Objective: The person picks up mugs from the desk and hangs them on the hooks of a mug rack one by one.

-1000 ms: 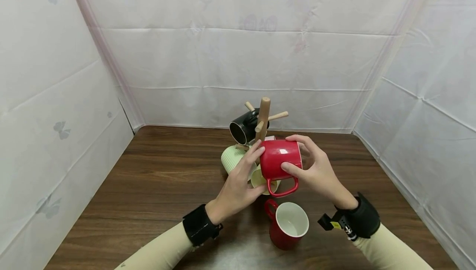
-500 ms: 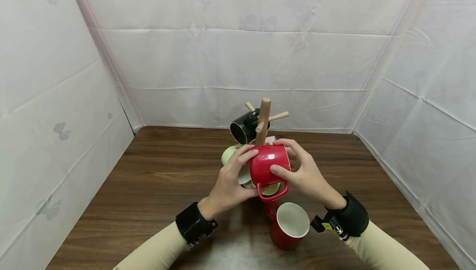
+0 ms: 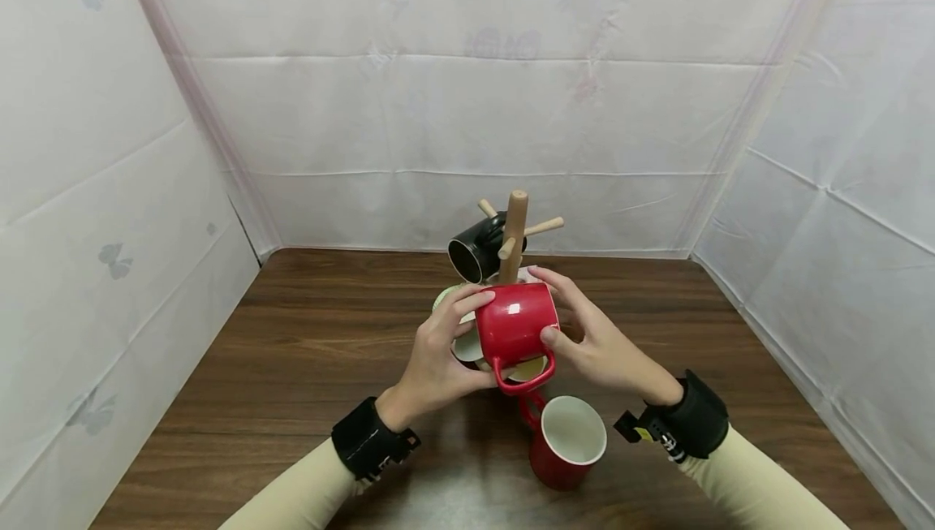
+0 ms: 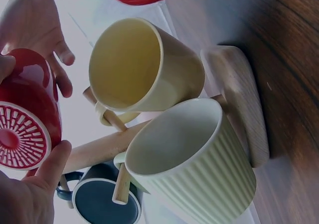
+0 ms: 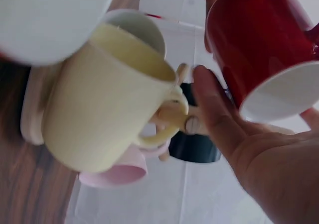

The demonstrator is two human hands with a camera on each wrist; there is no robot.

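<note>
A glossy red mug (image 3: 516,321) is held on its side in front of a wooden mug tree (image 3: 514,230), its handle hanging toward me. My left hand (image 3: 437,355) grips it round the base end, thumb low and fingers over the top. At the rim end, my right hand (image 3: 606,351) has its thumb by the rim and its fingers stretched out behind the mug. In the right wrist view those fingers (image 5: 219,109) are straight alongside the red mug (image 5: 264,50). A second red mug (image 3: 558,463), white inside, stands upright on the table below the hands.
On the tree hang a black mug (image 3: 475,254), a yellow mug (image 4: 187,74), a ribbed pale green mug (image 4: 214,179) and a pink mug (image 5: 117,171). A bare upper peg (image 3: 544,226) points right. White sheeting (image 3: 467,116) encloses the wooden table (image 3: 292,368).
Both hands have moved left with the red mug, which is now in front of the post. The left hand has closed round its base, and the right fingers have loosened from it.
</note>
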